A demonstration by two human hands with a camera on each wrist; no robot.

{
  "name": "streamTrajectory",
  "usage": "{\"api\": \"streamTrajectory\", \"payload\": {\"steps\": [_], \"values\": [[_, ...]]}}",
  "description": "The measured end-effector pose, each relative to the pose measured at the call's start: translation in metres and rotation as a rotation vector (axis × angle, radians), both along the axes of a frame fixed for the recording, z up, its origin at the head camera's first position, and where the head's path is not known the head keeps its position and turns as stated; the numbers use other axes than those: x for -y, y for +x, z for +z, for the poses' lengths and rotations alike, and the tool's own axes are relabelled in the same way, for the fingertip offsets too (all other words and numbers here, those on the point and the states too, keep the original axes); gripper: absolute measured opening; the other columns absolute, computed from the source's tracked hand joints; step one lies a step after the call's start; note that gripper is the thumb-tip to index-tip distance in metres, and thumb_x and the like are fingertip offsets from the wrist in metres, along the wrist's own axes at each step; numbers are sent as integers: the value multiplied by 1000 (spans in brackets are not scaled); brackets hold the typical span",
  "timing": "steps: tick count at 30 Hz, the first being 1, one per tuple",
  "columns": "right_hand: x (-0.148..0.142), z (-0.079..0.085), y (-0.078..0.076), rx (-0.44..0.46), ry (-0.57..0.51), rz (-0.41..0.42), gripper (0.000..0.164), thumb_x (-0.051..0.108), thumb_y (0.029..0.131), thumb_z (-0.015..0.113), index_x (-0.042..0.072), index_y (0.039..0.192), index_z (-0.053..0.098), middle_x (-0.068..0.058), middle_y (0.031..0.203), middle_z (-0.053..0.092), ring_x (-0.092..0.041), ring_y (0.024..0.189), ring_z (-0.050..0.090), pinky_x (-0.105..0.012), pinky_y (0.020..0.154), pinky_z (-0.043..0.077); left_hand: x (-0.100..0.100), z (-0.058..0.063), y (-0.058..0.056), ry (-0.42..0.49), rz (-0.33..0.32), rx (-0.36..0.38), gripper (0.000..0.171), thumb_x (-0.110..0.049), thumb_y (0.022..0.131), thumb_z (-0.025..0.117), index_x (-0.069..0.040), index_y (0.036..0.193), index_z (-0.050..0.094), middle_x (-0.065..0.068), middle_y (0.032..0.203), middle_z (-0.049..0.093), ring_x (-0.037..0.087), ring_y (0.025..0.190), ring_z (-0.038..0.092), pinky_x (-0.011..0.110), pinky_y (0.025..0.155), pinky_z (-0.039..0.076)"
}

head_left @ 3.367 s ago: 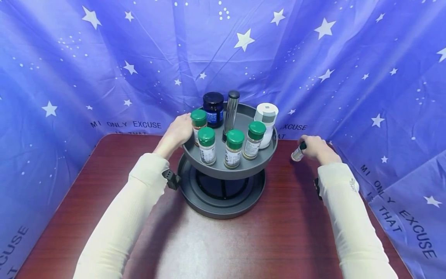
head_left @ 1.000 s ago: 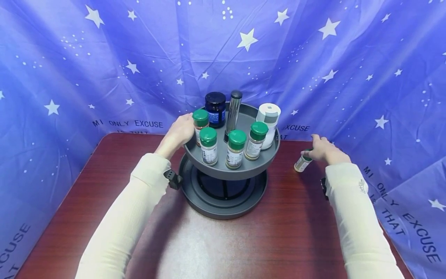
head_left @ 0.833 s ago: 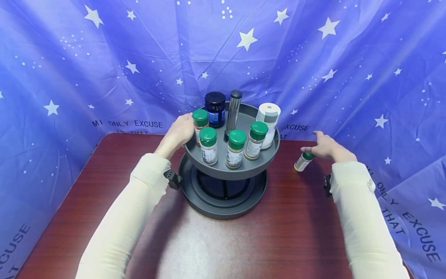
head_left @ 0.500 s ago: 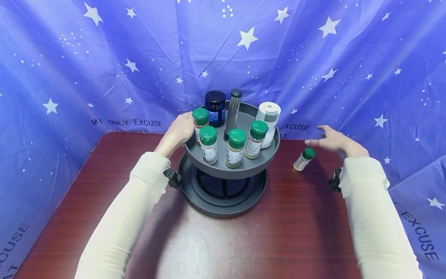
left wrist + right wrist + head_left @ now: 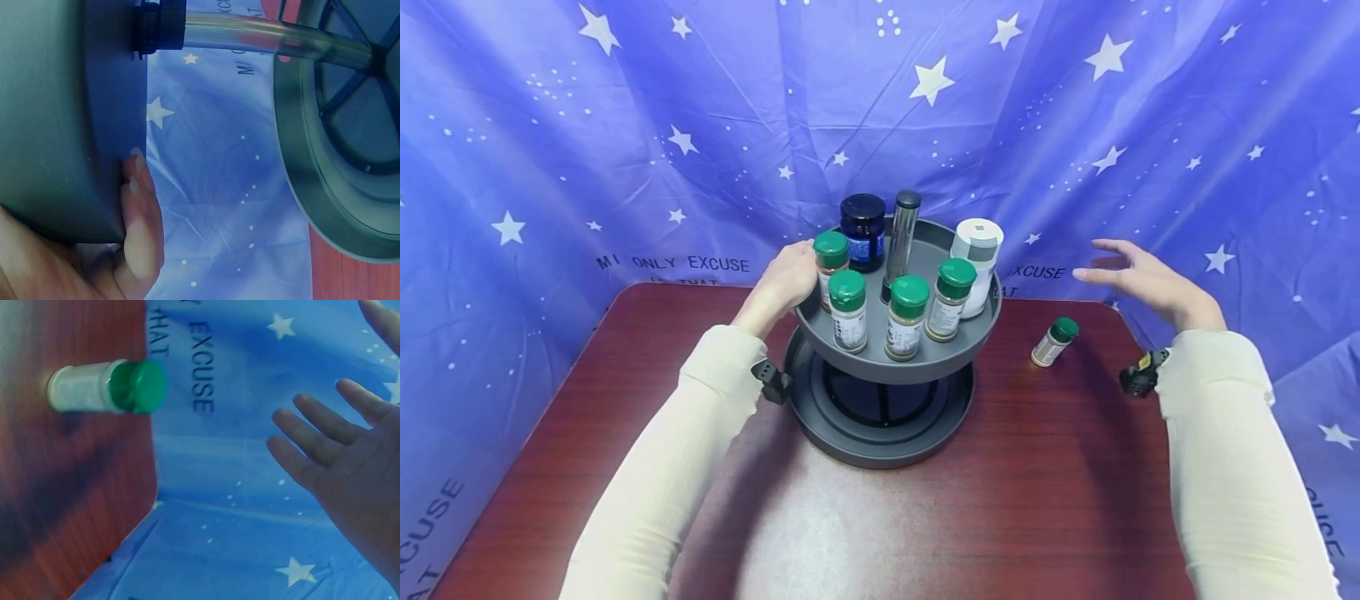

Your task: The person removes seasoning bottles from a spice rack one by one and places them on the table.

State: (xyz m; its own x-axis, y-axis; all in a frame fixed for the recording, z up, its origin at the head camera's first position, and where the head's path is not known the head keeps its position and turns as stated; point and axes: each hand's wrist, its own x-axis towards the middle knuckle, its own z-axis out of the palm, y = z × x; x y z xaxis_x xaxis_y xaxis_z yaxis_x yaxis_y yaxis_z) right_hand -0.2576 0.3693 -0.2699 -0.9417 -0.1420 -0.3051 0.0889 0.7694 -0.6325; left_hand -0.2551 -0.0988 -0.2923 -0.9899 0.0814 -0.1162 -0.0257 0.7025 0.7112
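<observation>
Here, lone jar (image 5: 1054, 342), between hands (image 5: 786, 279) (image 5: 1150, 282), nearer right

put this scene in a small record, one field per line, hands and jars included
left hand: grips the edge of the upper tray
right hand: fingers extended, holds nothing
stand: two round, dark gray tiers with a metal pole
upper tray load: four green-capped spice jars, dark jar with blue label, white bottle
loose item: one green-capped spice jar, upright on the table right of the stand
table: reddish-brown
backdrop: blue star-patterned curtain
</observation>
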Motion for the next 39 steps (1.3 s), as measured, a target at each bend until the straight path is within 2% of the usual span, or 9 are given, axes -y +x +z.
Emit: {"api": "streamTrajectory", "payload": {"steps": [3, 4, 10, 15, 21, 24, 28, 35, 39], "values": [[4, 6, 0, 29, -35, 44, 89, 49, 98, 54, 20, 159, -3, -23, 163, 15, -46, 141, 29, -67, 110, 27, 1, 0, 0, 15, 14, 28, 54, -33, 107, 13, -16, 156, 28, 7, 162, 30, 30, 146, 34, 49, 109, 42], [6, 7, -1, 36, -40, 60, 87, 47, 98, 54, 20, 159, -2, -22, 163, 17, -45, 142, 29, -66, 111, 28, 1, 0, 0, 19, 19, 32, 54, -33, 107, 12, -17, 156, 28, 7, 161, 31, 30, 145, 35, 49, 108, 43], [15, 19, 0, 55, -15, 142, 82, 45, 99, 55, 22, 159, 5, -19, 162, 22, -43, 144, 29, -66, 111, 29, 1, -1, -1, 19, 30, 11, 55, -35, 107, 13, -15, 153, 34, 8, 159, 36, 32, 146, 34, 48, 117, 35], [25, 35, 2, 35, 18, 185, 80, 42, 97, 58, 26, 158, 10, -16, 161, 23, -42, 143, 31, -67, 109, 29, 0, -1, -2, 23, 37, 11, 56, -39, 107, 14, -12, 148, 42, 11, 152, 44, 31, 134, 46, 48, 99, 48], [39, 53, 3, 14, 30, 218, 83, 37, 95, 63, 28, 158, 10, -14, 161, 24, -43, 147, 21, -71, 108, 24, -2, 0, -2, 10, 35, 13, 56, -39, 107, 14, -12, 148, 41, 11, 151, 45, 31, 128, 50, 45, 88, 51], [47, 59, 6, 10, 34, 228, 85, 36, 94, 66, 31, 158, 10, -13, 162, 24, -41, 149, 19, -71, 109, 23, -2, 0, -1, 10, 34, 18, 56, -39, 107, 14, -13, 150, 39, 11, 153, 43, 31, 131, 48, 45, 91, 50], [61, 64, 10, -13, 54, 274, 89, 31, 92, 69, 30, 159, 11, -13, 164, 20, -40, 151, 17, -68, 111, 24, -1, 0, -1, 21, 43, 34, 57, -39, 107, 13, -14, 152, 36, 9, 157, 39, 30, 136, 44, 46, 103, 46], [80, 71, 15, -118, 142, 347, 94, 33, 87, 74, 28, 159, 13, -9, 165, 18, -38, 151, 18, -66, 114, 23, -1, 0, -2, 17, 34, 16, 57, -39, 107, 13, -11, 150, 39, 11, 155, 41, 30, 136, 44, 47, 104, 45], [87, 75, 16, -172, 145, 374, 96, 31, 86, 76, 27, 159, 13, -7, 166, 16, -37, 152, 16, -64, 117, 21, -1, 0, -1, 10, 26, 11, 56, -38, 107, 14, -11, 150, 39, 11, 155, 40, 30, 137, 44, 47, 104, 45]]}}
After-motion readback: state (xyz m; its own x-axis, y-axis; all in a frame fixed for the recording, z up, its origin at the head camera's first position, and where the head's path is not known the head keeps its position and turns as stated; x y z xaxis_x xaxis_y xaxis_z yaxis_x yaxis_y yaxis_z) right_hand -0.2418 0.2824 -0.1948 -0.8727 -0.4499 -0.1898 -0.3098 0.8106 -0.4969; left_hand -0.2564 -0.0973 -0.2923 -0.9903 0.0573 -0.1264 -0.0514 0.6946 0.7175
